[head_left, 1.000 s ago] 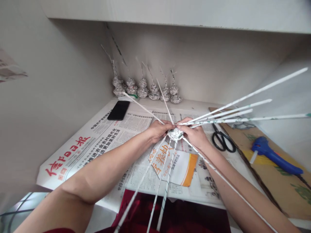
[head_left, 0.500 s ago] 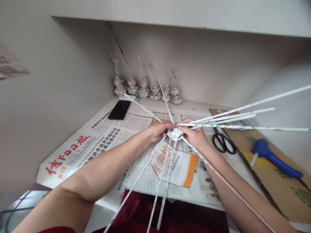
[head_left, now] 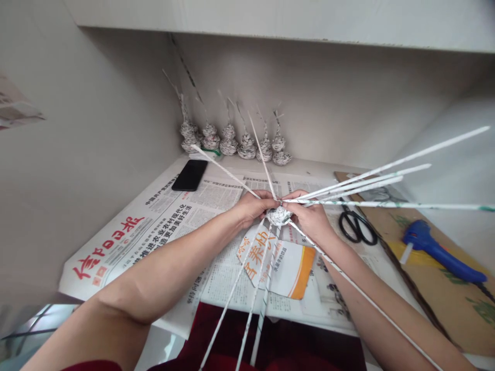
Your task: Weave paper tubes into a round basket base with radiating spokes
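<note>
Between my hands is a small round weave of rolled paper, pale with dark flecks. Long thin paper sticks spread out from it in several directions. My left hand pinches its left edge, thumb on top. My right hand grips the right side, thumb and fingers closed around a bundle of paper sticks that point right. Other paper sticks hang toward my lap, and two more lean up toward the back. The fingers partly hide the weave's far edge.
Several woven paper gourds line the back wall. A black phone rests on newspaper at left. To the right are black scissors and a blue glue gun on cardboard. A printed packaging piece lies below my hands.
The paper sticks have shifted slightly; the bundle at right sits a little lower and the left hanging one has swung right. Both hands keep their hold on the weave.
</note>
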`<state>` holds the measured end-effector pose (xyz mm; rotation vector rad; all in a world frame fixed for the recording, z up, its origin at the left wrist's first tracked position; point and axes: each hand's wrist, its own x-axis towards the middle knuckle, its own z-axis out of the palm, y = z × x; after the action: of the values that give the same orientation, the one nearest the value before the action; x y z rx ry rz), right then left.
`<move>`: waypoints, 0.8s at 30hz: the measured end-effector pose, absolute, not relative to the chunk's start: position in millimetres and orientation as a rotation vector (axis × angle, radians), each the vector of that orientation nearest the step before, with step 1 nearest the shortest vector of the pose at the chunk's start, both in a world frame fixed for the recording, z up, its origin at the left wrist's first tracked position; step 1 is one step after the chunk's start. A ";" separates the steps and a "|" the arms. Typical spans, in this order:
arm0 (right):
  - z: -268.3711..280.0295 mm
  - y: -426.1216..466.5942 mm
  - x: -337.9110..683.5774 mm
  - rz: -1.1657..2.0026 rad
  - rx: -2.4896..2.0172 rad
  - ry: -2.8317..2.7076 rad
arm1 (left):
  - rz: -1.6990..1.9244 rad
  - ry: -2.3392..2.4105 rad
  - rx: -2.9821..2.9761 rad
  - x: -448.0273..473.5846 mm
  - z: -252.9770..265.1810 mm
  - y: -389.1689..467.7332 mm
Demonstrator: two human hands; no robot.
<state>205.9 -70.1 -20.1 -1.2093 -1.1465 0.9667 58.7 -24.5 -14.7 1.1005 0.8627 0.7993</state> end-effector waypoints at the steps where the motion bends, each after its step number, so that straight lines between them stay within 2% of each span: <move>1: -19.9 -70.1 206.2 0.944 -1.219 -1.163 | 0.799 0.871 1.088 59.5 -15.0 -24.7; 15: -17.6 -68.7 214.7 1.057 -1.165 -1.186 | 0.566 0.682 0.953 50.6 -17.4 -13.0; 24: -19.7 -71.6 209.1 1.054 -1.158 -1.183 | 0.754 0.797 0.898 61.4 -25.4 -21.0</move>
<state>209.1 -71.6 -19.7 -1.1584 -1.1834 1.0536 61.4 -21.0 -25.4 0.8982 0.7968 0.7543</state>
